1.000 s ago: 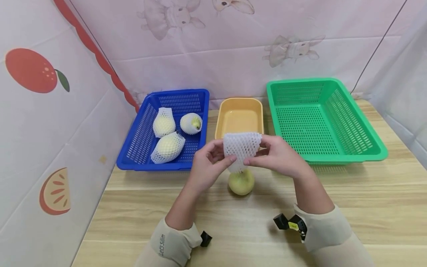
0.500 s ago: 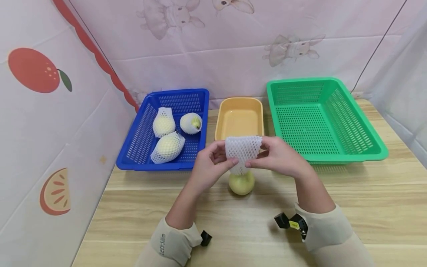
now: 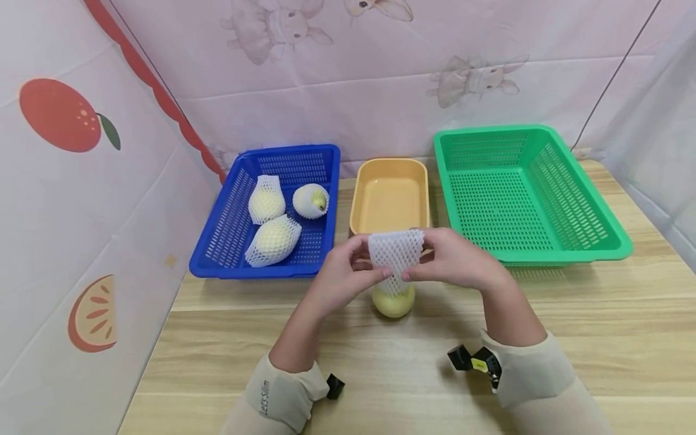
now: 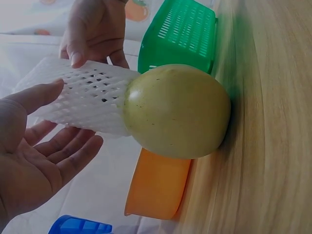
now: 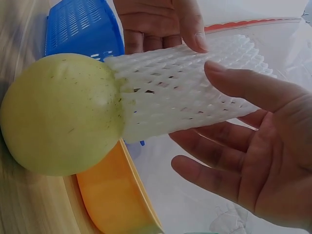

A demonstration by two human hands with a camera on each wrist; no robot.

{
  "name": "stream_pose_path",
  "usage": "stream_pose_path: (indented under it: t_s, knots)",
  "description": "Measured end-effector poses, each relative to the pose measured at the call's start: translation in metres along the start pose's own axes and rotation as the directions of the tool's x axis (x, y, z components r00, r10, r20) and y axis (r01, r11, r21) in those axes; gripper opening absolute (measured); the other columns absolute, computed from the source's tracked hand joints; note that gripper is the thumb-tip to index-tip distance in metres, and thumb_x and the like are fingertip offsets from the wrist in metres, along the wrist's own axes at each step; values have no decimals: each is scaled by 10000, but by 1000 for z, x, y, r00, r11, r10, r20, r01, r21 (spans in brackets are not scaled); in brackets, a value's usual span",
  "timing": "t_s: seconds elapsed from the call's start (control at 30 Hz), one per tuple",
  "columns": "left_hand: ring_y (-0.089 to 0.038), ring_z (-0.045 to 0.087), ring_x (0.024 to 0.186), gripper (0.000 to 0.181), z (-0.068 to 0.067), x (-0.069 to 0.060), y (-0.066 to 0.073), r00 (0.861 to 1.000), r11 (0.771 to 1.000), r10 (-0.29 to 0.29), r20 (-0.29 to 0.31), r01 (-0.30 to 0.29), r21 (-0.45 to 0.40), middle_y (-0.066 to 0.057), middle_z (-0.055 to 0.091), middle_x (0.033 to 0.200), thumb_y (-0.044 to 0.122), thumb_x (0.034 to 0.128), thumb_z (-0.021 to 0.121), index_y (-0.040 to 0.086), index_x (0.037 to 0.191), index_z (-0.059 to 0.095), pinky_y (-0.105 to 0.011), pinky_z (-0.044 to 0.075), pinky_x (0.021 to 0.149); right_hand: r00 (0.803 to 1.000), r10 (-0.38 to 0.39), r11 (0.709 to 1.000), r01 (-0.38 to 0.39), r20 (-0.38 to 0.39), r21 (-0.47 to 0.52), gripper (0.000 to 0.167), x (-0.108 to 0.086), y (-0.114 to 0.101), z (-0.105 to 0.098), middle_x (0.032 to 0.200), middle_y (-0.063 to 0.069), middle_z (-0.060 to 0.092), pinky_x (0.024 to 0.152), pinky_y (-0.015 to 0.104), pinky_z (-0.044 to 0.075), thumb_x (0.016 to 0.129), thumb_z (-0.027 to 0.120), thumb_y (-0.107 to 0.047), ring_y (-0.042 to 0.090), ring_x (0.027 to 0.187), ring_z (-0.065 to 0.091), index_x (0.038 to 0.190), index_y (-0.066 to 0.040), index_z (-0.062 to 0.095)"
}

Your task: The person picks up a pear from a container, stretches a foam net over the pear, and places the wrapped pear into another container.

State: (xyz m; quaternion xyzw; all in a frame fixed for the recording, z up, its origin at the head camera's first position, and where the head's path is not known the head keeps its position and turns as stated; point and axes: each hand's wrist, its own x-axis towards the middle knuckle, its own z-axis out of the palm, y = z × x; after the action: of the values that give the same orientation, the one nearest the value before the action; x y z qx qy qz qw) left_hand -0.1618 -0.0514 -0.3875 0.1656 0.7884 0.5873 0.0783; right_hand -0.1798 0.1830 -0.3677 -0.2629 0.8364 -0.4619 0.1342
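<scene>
A white foam fruit net (image 3: 396, 257) is held upright by both hands, its lower rim around the top of a round yellow-green fruit (image 3: 394, 302) on the table. My left hand (image 3: 348, 272) grips the net's left side between thumb and fingers. On the opposite side, my right hand (image 3: 451, 260) grips it the same way. The left wrist view shows the net's rim meeting the fruit (image 4: 178, 112), most of which is bare. In the right wrist view, the net (image 5: 190, 83) covers only the small end of the fruit.
At the back left, a blue basket (image 3: 217, 241) holds several fruits, the front one a netted fruit (image 3: 273, 240). An orange-yellow tray (image 3: 390, 196) stands behind the hands. The green basket (image 3: 497, 211) is at the back right. Patterned cloth (image 3: 353, 90) hangs behind the wooden table (image 3: 408, 386).
Both hands have lowered the foam net slightly, and its lower rim now sits further down over the fruit's top. The fruit and containers have stayed in place.
</scene>
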Motion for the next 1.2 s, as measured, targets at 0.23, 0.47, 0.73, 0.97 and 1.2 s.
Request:
stream_pose_path:
  t_s: [0.23, 0.47, 0.73, 0.97, 1.2]
  knots:
    - [-194, 672, 1006, 478, -1, 1, -2, 1000, 999, -10, 26, 8, 53, -45, 662, 1104, 158, 816, 810, 143, 1247, 605, -297, 572, 860, 1000, -11, 1000, 11, 15, -19, 413, 1, 0, 1, 1050, 9, 694, 883, 377, 567, 780, 820, -169, 191, 1005, 664, 1149, -93, 650]
    - [-188, 666, 1012, 525, -1, 1, -2, 997, 994, -31, 66, 24, 110, -44, 658, 1104, 161, 805, 818, 133, 1277, 587, -289, 575, 843, 1000, -21, 999, 22, 22, -36, 422, 2, 0, 2, 1055, 8, 695, 894, 398, 562, 778, 816, -164, 182, 1010, 662, 1156, -90, 644]
    - [-236, 606, 1083, 578, -3, 1, -3, 991, 980, -50, 123, 25, 198, -3, 659, 1129, 188, 799, 825, 170, 1312, 560, -451, 533, 934, 998, -22, 997, 26, 57, -67, 414, 4, 2, 2, 1063, 2, 691, 902, 410, 557, 780, 818, -165, 174, 995, 658, 1153, -86, 654]
    - [-190, 610, 1077, 519, -3, 3, -6, 991, 959, -64, 119, 28, 282, 35, 673, 1129, 244, 830, 802, 182, 1294, 577, -430, 534, 916, 998, -15, 994, 20, 55, -103, 409, 5, 3, 3, 1038, 19, 700, 881, 451, 561, 792, 815, -199, 200, 967, 656, 1145, -72, 651]
    - [-128, 624, 1018, 489, -4, 3, -8, 993, 957, -48, 106, 15, 291, 48, 681, 1117, 255, 847, 785, 198, 1290, 586, -359, 547, 877, 999, 3, 992, 1, 34, -124, 426, 4, 3, 3, 1026, 18, 696, 878, 432, 561, 812, 807, -228, 194, 941, 647, 1168, -71, 632]
